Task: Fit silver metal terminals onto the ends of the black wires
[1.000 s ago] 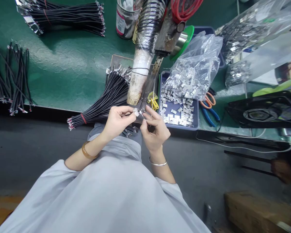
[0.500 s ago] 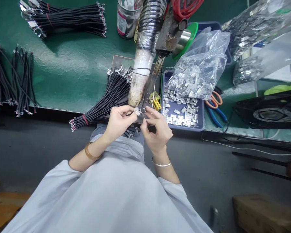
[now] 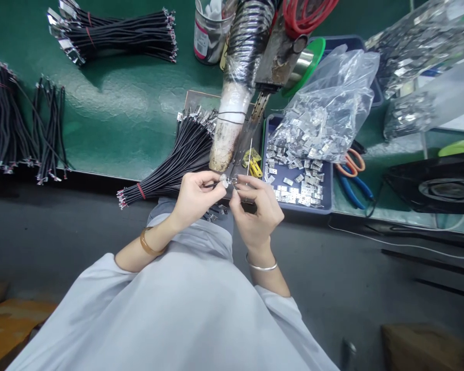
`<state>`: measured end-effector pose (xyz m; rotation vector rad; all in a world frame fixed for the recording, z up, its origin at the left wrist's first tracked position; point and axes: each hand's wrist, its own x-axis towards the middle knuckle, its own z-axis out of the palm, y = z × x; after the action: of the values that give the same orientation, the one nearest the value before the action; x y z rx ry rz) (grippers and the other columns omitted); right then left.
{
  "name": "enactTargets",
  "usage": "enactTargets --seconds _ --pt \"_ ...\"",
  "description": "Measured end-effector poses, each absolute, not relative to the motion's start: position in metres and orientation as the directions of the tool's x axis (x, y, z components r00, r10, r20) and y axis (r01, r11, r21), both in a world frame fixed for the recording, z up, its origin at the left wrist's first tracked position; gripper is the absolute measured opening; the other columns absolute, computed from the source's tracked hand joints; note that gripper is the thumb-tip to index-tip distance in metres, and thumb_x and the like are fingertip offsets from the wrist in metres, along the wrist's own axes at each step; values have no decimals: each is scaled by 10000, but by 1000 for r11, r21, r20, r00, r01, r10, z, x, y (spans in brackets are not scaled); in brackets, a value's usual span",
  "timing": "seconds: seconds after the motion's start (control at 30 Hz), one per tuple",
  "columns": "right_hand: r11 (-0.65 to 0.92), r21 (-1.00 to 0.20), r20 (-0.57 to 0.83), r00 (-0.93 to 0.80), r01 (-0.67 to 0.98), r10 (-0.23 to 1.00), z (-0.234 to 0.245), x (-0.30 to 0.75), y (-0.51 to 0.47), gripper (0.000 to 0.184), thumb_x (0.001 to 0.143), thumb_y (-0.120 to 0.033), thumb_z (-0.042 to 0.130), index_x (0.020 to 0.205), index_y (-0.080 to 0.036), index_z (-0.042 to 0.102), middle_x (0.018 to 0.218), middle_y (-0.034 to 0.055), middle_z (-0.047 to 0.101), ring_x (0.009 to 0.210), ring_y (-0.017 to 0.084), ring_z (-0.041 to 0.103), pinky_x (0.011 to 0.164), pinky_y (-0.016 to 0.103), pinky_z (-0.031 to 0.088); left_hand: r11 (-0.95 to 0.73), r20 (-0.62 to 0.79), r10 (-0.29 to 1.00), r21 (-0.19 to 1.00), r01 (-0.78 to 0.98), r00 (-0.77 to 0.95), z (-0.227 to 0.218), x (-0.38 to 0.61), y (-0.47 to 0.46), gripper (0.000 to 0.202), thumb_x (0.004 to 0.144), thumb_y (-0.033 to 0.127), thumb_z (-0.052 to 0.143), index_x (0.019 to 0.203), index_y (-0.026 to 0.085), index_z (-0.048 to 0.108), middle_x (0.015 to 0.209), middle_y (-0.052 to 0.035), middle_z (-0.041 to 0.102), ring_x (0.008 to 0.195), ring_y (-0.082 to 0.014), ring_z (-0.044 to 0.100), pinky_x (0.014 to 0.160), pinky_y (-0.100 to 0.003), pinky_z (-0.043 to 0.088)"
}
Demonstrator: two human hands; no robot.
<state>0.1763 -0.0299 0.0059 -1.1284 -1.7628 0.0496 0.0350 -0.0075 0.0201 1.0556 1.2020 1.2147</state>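
Observation:
My left hand (image 3: pixel 196 200) pinches the end of a thin black cable (image 3: pixel 213 184), with something white at the fingertips. Opposite it, my right hand (image 3: pixel 258 208) has thumb and forefinger closed around a small metal USB connector (image 3: pixel 234 180). The two sets of fingertips nearly meet just below the blackened end of a plastic-wrapped duct (image 3: pixel 221 154). A soldering iron (image 3: pixel 258 105) on a stand points down close to them. Left of the duct, a bundle of black cables (image 3: pixel 174 159) with metal plugs lies across the bench edge. Exact contact between cable and connector is too small to tell.
A blue tray (image 3: pixel 327 203) of loose USB connectors, partly under a plastic bag (image 3: pixel 328 98), stands at the right. Beyond are pliers (image 3: pixel 353 188) and a black fan (image 3: pixel 444 183). More cable bundles (image 3: pixel 123 36) lie at the back left, near a jar (image 3: pixel 211 38).
The whole view has shifted slightly, so everything appears a little further right. Both hands keep their pinch at the same place under the duct, with only slight finger movement.

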Motion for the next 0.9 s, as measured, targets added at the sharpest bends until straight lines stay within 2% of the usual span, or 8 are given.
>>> enactTargets --seconds 0.13,0.3,0.37,0.57,0.73,0.9 --pt "550 -498 707 -54 670 705 9 174 -29 178 875 -65 705 900 -232 649 1016 40 786 942 182 775 817 330 663 -8 4 999 996 -89 -51 21 36 -9 136 705 229 697 633 118 727 509 59 422 465 -33 263 428 -166 240" --pt "546 -537 698 -25 644 716 10 172 -30 184 859 -55 705 876 -225 638 1054 47 783 944 177 776 825 315 674 -32 27 998 997 -74 -58 23 35 -9 142 714 215 680 625 117 729 496 69 375 468 -34 238 433 -173 217" --pt "550 -540 700 -23 637 714 10 172 -31 188 854 -48 699 863 -219 623 1067 60 782 956 177 776 832 308 677 6 -9 999 997 -71 -48 23 34 -9 152 707 240 689 641 115 747 493 65 392 471 -38 260 435 -174 230" --pt "555 -505 695 -70 660 716 7 174 -30 200 860 -48 682 855 -227 592 1049 63 783 938 176 782 810 306 684 105 -107 994 991 -84 -16 20 33 -9 216 677 287 685 695 100 792 564 4 562 536 -69 413 477 -170 344" --pt "551 -492 698 -72 674 712 8 174 -29 180 882 -66 683 863 -225 602 1029 68 786 929 180 784 804 317 675 89 -91 995 994 -61 -39 20 34 -9 219 681 285 674 690 104 796 572 -3 588 551 -75 451 496 -166 383" --pt "543 -485 696 -72 686 714 13 172 -29 171 885 -65 706 889 -222 638 1028 68 791 953 181 783 814 304 661 41 -44 998 997 -58 -51 24 35 -9 208 706 272 665 672 104 783 568 3 587 520 -61 421 471 -159 347"
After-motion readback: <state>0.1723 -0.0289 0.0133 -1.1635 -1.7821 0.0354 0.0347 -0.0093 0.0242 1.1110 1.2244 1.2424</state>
